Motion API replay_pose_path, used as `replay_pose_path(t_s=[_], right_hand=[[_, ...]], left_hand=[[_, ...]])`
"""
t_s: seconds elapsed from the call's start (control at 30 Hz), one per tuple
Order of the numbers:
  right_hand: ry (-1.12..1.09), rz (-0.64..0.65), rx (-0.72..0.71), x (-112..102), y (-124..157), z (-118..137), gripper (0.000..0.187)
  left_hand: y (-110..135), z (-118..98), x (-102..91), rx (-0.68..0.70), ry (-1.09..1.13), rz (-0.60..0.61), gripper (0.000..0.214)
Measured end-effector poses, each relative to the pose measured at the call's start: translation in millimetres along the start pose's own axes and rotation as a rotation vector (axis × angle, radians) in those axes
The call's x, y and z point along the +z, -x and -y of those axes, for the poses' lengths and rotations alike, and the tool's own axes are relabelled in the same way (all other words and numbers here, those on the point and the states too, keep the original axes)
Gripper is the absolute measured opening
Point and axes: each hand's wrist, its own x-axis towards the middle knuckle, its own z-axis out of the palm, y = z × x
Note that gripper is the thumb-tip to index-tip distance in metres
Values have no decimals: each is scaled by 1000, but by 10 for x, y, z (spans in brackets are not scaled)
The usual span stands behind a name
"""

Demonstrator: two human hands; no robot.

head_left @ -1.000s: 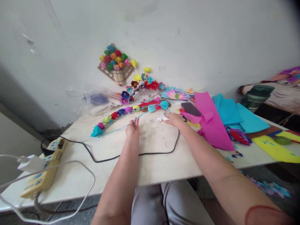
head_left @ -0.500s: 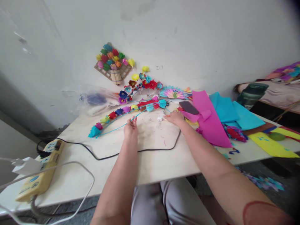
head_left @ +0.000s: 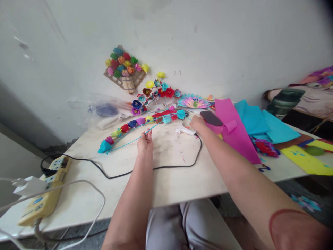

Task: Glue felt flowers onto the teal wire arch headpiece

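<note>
My left hand (head_left: 145,139) pinches a thin blue string (head_left: 154,127) above the table. The string runs up right toward a light blue paper flower (head_left: 180,114), and another blue length slants down left to a teal paper flower (head_left: 104,147). These end flowers belong to a curved garland of paper flowers (head_left: 132,124) lying on the table. My right hand (head_left: 197,123) is closed beyond the garland's right end; a short blue line reaches its fingers, whose tips are partly hidden. Just below that hand lies a white glue gun (head_left: 185,130) with a black cord.
A dark phone (head_left: 211,118) lies among pink sheets (head_left: 235,139) and blue sheets (head_left: 251,119) on the right. The cord (head_left: 171,167) crosses the table to a yellow power strip (head_left: 49,194). Paper flowers on stems (head_left: 158,93) and a plastic bag (head_left: 104,109) stand along the wall.
My right hand has moved slightly right and away, leaving the glue gun in plain view. My left hand stays in place with the blue string.
</note>
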Motion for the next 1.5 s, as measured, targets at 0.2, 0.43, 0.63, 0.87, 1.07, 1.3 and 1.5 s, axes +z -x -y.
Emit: replay_pose_path(t_s=[0.2, 0.43, 0.63, 0.87, 1.07, 1.3, 1.5], right_hand=[[-94, 33, 32, -44, 115, 53, 40], [-62, 96, -47, 21, 252, 51, 55], [0, 7, -110, 73, 320, 33, 32], [19, -142, -90, 123, 284, -95, 26], [-35, -178, -58, 192, 193, -111, 33], [-160, -171, -15, 30, 137, -101, 25], [-306, -333, 84, -133, 154, -66, 22]], left_hand=[[-11, 1, -3, 0, 24, 2, 22], [-26, -11, -24, -5, 25, 0, 21], [-31, -9, -22, 0, 23, 9, 22], [-14, -7, -12, 0, 15, 6, 22], [-28, 7, -25, 23, -12, 17, 22], [-8, 8, -45, 21, -69, -31, 15], [68, 41, -52, 1, -154, -168, 8]])
